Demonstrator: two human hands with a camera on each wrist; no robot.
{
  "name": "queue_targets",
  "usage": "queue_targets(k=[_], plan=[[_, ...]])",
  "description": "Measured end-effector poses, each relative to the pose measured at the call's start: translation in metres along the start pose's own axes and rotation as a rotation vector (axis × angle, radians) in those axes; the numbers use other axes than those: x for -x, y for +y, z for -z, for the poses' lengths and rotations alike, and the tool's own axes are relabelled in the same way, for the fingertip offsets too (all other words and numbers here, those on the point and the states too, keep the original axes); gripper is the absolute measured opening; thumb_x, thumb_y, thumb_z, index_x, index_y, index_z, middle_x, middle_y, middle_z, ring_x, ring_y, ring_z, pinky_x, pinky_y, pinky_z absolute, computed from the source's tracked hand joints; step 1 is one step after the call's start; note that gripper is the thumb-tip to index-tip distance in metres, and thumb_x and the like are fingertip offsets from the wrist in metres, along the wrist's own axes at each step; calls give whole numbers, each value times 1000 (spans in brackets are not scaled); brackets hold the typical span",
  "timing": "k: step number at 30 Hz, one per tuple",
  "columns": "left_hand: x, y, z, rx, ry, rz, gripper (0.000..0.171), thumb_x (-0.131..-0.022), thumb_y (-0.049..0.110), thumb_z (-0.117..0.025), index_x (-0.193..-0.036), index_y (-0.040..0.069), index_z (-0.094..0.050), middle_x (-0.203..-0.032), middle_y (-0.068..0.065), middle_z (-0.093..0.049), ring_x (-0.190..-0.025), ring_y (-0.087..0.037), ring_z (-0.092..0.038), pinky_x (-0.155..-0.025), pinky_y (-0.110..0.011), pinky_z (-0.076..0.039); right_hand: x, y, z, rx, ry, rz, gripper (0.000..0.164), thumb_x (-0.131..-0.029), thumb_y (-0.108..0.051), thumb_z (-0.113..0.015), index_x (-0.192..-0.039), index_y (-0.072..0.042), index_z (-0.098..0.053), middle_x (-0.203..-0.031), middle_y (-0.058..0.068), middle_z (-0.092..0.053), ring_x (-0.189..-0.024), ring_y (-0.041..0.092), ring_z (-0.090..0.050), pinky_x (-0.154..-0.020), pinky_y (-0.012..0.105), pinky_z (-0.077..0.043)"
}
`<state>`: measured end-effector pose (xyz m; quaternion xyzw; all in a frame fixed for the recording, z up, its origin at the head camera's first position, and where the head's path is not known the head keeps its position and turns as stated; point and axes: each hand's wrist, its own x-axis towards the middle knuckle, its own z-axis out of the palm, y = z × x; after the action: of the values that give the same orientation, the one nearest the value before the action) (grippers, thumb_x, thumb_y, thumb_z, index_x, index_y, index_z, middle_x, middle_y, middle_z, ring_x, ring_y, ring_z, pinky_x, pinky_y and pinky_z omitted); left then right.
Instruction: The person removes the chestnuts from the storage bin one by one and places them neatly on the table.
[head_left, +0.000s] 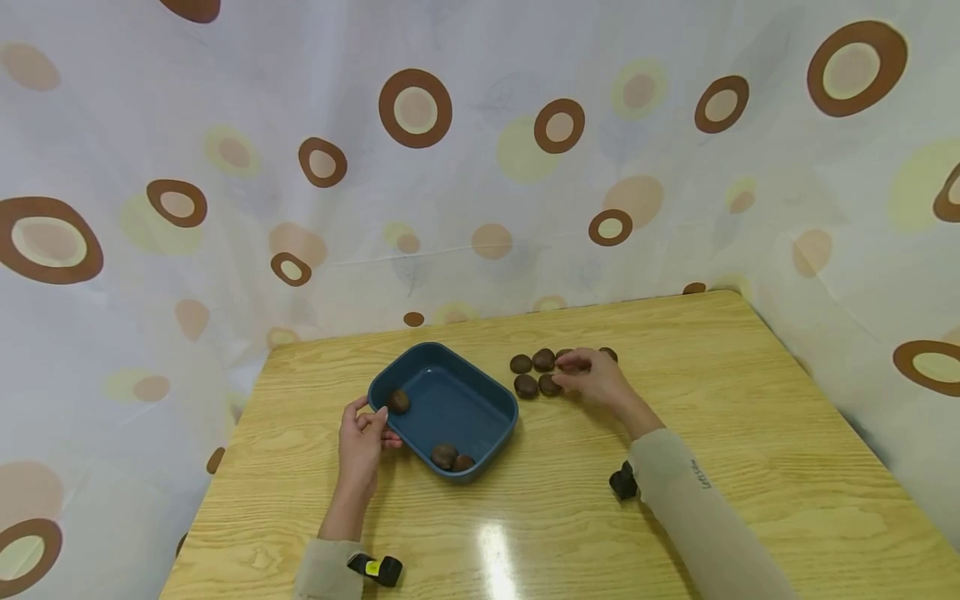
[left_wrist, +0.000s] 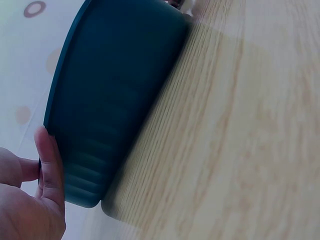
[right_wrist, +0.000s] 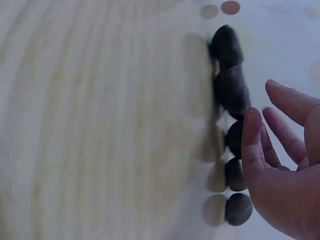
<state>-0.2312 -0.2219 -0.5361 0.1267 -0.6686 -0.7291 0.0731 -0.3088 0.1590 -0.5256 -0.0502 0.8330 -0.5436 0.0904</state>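
Note:
A deep blue rectangular tray (head_left: pixel 457 408) stands on the table, with a chestnut (head_left: pixel 399 402) at its left side and two chestnuts (head_left: pixel 444 456) in its near corner. My left hand (head_left: pixel 362 442) pinches the tray's left rim between thumb and fingers; the left wrist view shows the tray's outer wall (left_wrist: pixel 110 100) beside that hand. To the right of the tray, several dark brown chestnuts (head_left: pixel 527 386) lie in two rows. Over these rows reaches my right hand (head_left: pixel 596 379), fingers extended and thumb apart, close to a chestnut (head_left: pixel 550 384). It partly hides the rows.
The wooden table (head_left: pixel 570 517) backs onto a patterned curtain (head_left: pixel 465 183), which also hangs along the sides. Black cameras (head_left: pixel 622 482) are strapped to both wrists. A bright light reflection lies on the front of the table.

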Motion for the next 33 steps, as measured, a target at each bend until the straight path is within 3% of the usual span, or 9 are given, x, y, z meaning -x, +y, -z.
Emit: queue_targets(k=[5,12,22,26,29,33], plan=[[0,-2,0,-1,2,-9,44,-98,18,-56,-137,12,-37,-90,-16,-53,-56,-17,-59,-57,-32,-57,0,-21,-3,-105,-29,41,43,-90,-28,-68,-126,-6,-58,-119,14,-58,-102,28,-59,-87,48,-52],[1,-4,1,-8,4,-2,42,-98,20,-55,-136,16,-38,-93,-17,-53,-58,-18,-60,-59,-33,-58,-4,-46,-28,-278,-109,92,37,-93,-20,-64,-125,-2,-58,-115,18,-60,-108,44,-56,-92,53,-49],[-1,1,1,-2,-8,-6,43,-98,17,-56,-137,11,-36,-92,-19,-52,-57,-17,-60,-57,-31,-57,-14,-84,-97,-373,-190,34,36,-96,-19,-60,-128,-4,-57,-117,15,-58,-110,39,-58,-98,51,-47],[-1,2,2,-6,-5,0,43,-98,16,-56,-136,9,-36,-90,-16,-52,-56,-16,-60,-56,-31,-57,-18,-98,-123,-420,-209,15,34,-96,-14,-58,-128,-1,-56,-121,22,-55,-114,43,-54,-99,52,-46],[0,3,1,-8,-2,-1,43,-98,15,-56,-135,8,-36,-87,-13,-53,-55,-15,-60,-55,-30,-57,-21,-103,-142,-431,-246,7,34,-97,-13,-58,-128,-1,-54,-123,25,-54,-114,43,-54,-98,50,-47],[1,3,0,-20,-11,-1,44,-97,14,-57,-135,6,-37,-85,-9,-53,-55,-14,-60,-54,-29,-56,-23,-104,-165,-413,-259,-39,35,-96,-15,-59,-128,-2,-55,-118,18,-59,-111,39,-57,-93,44,-51]])
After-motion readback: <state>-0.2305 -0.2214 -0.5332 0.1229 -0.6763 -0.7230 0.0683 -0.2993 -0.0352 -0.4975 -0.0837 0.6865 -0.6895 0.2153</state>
